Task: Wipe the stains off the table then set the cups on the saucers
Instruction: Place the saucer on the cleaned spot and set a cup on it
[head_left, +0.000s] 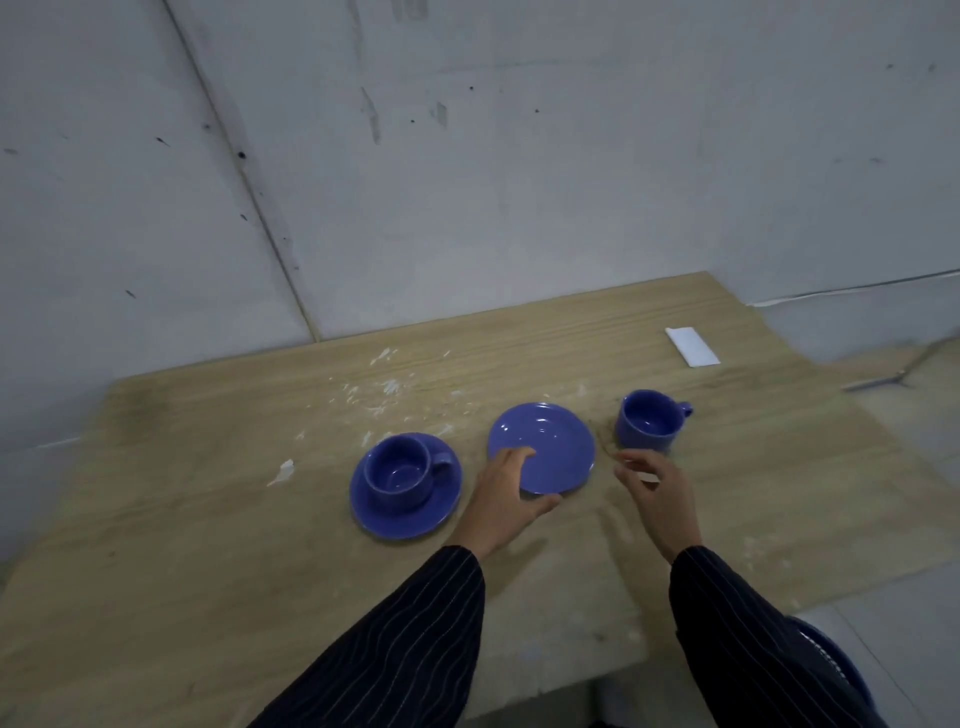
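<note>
The head view looks down on a wooden desk (208, 519) set into a corner of grey walls, and the bare blue saucer (550, 441) near its middle serves as the landmark. The left hand (506, 499) has its grip on that saucer's near left rim, fingers lying over the edge onto the dish and the thumb curled along the near edge. Just left of this saucer stands the second saucer (379, 514) with a blue cup (402, 470) upright on it, its handle turned toward the bare saucer. To the right of the bare saucer, apart from it, the other blue cup (647, 421) stands upright straight on the desk, handle pointing away to the right. The right hand (657, 491) hovers just near of that cup, to the saucer's right, its grip loose and holding nothing, fingers lightly bent. White smears and flecks (387, 387) lie on the desk beyond and left of the bare saucer. A folded white paper (693, 347) rests far beyond and to the right. Both arms wear dark pinstriped sleeves (405, 639).
</note>
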